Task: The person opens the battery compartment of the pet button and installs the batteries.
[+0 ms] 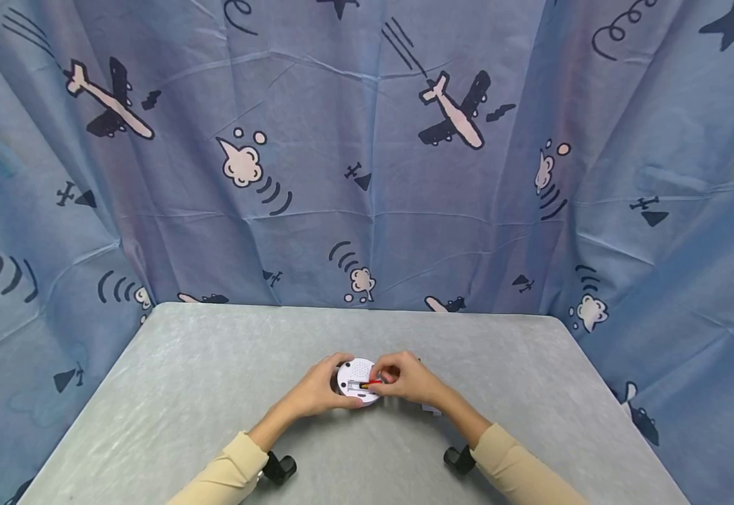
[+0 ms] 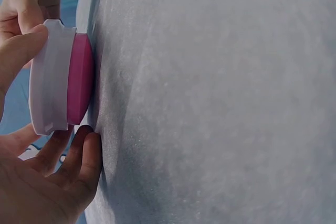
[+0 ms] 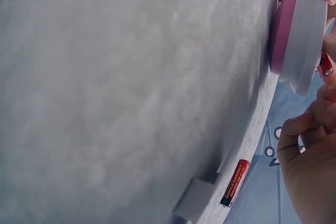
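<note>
A round white device [image 1: 362, 368] with a pink underside [image 2: 80, 80] is held just over the table, its face with small holes and a battery slot turned up. My left hand [image 1: 317, 388] grips it by the rim, thumb on the near edge and fingers round the far side. At the slot, my right hand [image 1: 409, 376] pinches a red and black battery [image 1: 373, 383] between thumb and fingers. One metal end of this battery shows in the right wrist view, beside the white casing [image 3: 306, 38]. The right fingers partly cover the slot.
Another red and black battery [image 3: 235, 183] lies on the table by a small white piece [image 3: 194, 200], both near my right forearm. The grey table [image 1: 228, 344] ends at a blue curtain [image 1: 316, 175] printed with planes.
</note>
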`<action>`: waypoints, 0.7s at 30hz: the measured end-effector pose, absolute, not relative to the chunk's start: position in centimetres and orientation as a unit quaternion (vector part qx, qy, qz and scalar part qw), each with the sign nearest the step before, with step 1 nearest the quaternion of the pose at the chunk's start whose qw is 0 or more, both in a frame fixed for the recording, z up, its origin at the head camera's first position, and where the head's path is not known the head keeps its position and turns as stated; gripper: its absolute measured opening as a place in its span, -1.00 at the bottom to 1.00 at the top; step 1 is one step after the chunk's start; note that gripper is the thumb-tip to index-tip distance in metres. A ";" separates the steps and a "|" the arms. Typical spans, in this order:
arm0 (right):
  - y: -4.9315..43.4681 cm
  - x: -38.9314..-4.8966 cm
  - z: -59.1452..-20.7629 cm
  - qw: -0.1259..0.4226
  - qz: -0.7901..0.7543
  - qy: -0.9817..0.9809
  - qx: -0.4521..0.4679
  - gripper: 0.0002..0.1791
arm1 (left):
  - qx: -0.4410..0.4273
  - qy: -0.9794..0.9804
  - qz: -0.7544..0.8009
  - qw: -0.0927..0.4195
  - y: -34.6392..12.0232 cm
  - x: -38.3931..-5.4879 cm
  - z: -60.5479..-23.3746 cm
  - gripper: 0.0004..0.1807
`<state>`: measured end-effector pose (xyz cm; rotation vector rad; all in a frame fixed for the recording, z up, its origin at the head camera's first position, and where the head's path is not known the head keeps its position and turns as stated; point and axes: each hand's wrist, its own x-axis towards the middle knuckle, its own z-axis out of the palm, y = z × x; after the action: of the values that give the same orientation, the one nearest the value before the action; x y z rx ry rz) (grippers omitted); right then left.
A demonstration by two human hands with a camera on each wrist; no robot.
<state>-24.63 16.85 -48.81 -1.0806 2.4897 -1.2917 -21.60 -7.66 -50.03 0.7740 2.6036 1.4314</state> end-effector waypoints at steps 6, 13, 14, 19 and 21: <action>17.9 -25.0 -49.2 0.065 -0.487 0.799 -0.347 -0.93 | 0.247 0.849 0.466 0.036 -7.6 -21.8 -50.1 -0.11; 19.0 -25.5 -49.5 0.077 -0.521 0.793 -0.305 -0.89 | 0.243 0.848 0.469 0.040 -7.7 -21.8 -50.2 -0.09; 19.0 -25.5 -49.5 0.085 -0.520 0.796 -0.299 -0.86 | 0.243 0.848 0.468 0.040 -7.7 -21.8 -50.2 -0.09; 19.2 -25.7 -49.7 0.133 -0.514 0.796 -0.290 -0.59 | 0.244 0.848 0.469 0.041 -7.7 -21.9 -50.2 -0.09; 19.2 -25.8 -49.7 0.160 -0.522 0.787 -0.288 -0.48 | 0.245 0.849 0.467 0.040 -7.7 -21.9 -50.2 -0.09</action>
<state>-25.78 19.16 -49.69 -0.8231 2.2483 -1.4902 -21.88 -7.71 -50.23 0.7502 2.6010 1.4297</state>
